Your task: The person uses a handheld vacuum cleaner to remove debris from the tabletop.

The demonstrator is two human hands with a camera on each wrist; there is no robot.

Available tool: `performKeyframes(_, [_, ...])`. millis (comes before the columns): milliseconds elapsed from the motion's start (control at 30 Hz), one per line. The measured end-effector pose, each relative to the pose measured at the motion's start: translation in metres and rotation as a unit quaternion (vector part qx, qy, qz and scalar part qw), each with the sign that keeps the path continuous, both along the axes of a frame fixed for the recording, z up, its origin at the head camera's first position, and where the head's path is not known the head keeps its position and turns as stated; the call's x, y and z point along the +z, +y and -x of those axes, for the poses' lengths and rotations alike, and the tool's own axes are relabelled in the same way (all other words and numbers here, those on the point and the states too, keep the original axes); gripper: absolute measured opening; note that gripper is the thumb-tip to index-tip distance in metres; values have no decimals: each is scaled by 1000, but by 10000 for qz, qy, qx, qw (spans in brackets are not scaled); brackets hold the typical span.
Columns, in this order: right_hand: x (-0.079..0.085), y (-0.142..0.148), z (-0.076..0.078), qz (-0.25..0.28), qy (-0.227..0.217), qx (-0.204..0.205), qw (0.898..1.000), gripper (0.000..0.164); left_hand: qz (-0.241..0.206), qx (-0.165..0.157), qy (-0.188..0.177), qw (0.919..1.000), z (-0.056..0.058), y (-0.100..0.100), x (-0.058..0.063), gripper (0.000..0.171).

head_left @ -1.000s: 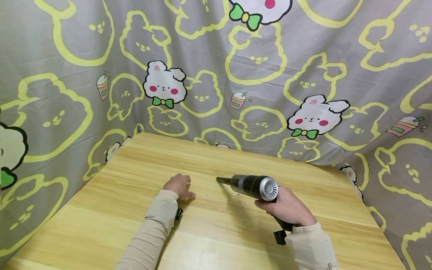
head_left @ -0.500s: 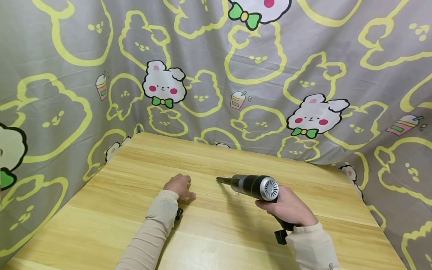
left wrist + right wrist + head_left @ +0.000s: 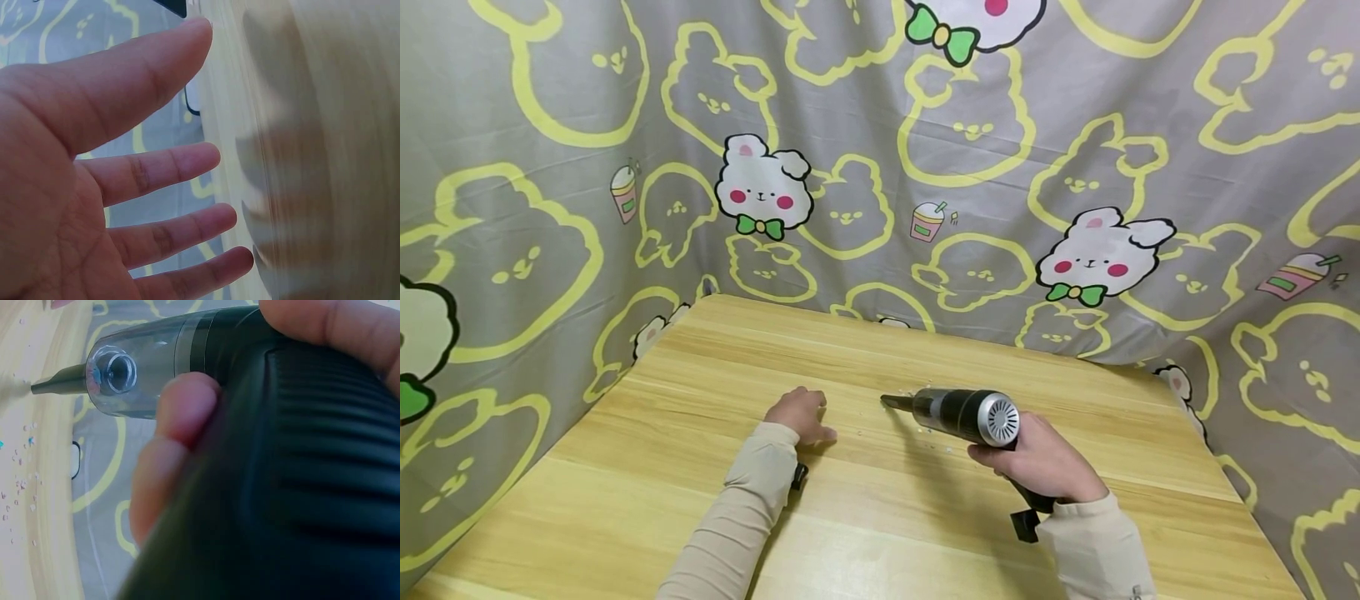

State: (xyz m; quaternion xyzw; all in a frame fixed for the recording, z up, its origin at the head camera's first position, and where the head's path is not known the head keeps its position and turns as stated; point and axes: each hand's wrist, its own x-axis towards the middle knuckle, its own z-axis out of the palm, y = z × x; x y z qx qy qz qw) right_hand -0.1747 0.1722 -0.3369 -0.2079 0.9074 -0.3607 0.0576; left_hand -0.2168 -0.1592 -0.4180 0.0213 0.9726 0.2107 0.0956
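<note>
A black handheld vacuum cleaner (image 3: 958, 414) with a clear dust cup (image 3: 140, 365) is gripped by its handle in my right hand (image 3: 1045, 462). Its narrow nozzle (image 3: 897, 402) points left and down, the tip at or just above the wooden table; contact cannot be told. Small scraps of paper-like bits (image 3: 934, 442) lie scattered beneath and beside the vacuum, and more bits (image 3: 22, 484) show in the right wrist view. Some bits sit inside the cup. To the left, my left hand (image 3: 800, 415) holds nothing, its fingers spread and relaxed, the fingertips close to the tabletop.
The wooden table (image 3: 662, 467) reaches back to a grey curtain (image 3: 865, 125) with yellow outlines and rabbit faces, which hangs at the back and both sides. A small black device (image 3: 1025, 526) sits at the right wrist, another black device (image 3: 800, 477) at the left.
Hardly anything differs: both hands and the vacuum cleaner keep their places, and the head view has shifted very slightly.
</note>
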Motion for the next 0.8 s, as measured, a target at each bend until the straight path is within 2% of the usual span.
performKeyframes(333, [0,0,-1,47,-38,9,10000,39,28,-25,-31,10000,-1,6,0,57])
performKeyframes(800, [0,1,0,76,-92,51,9999,40,145,-109,49,9998,-1,10,-2,57])
